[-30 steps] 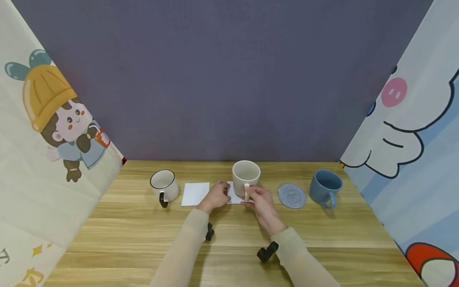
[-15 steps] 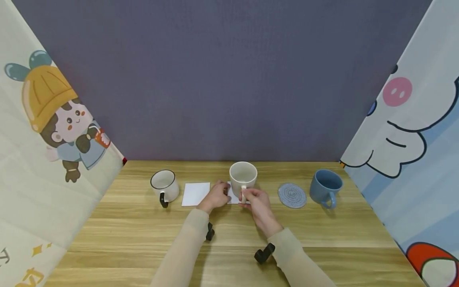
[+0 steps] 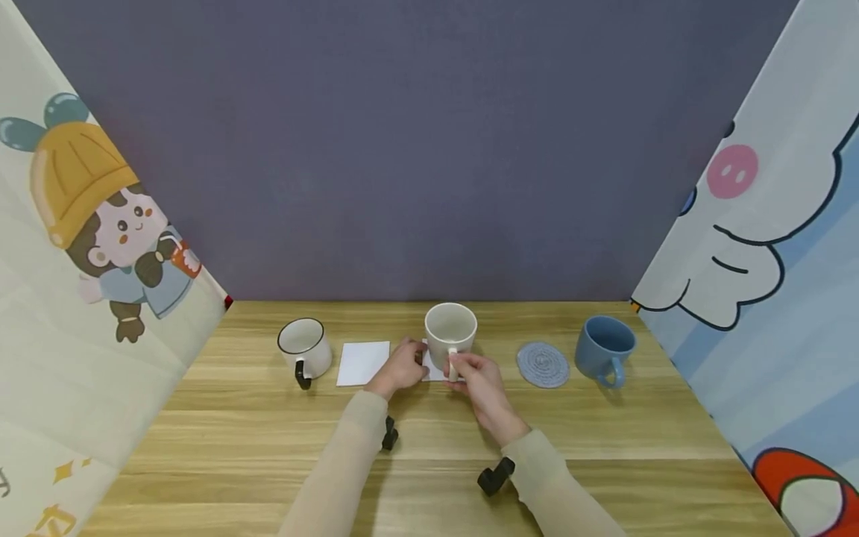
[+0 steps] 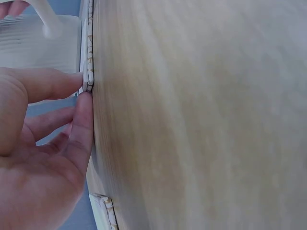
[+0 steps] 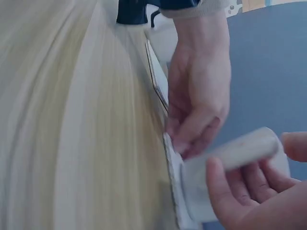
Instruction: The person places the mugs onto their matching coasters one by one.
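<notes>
My right hand (image 3: 486, 391) grips the handle (image 5: 249, 147) of a plain white mug (image 3: 439, 349), which stands upright over a white square coaster (image 3: 432, 371) near the back of the table. At that coaster's left edge, my left hand (image 3: 401, 368) pinches the near corner between thumb and finger, as the left wrist view shows from close by. The mug's base covers much of the coaster. Beside my left hand lies a second white square coaster (image 3: 363, 363).
On the left stands a white mug with a black rim and handle (image 3: 315, 362). To the right are a round grey-blue woven coaster (image 3: 543, 365) and a blue mug (image 3: 593, 356). A dark panel (image 3: 429, 186) rises along the wooden table's (image 3: 235, 447) back edge.
My right hand has brought the white mug slightly left and down over the coaster. My left hand has kept its place at the coaster's edge.
</notes>
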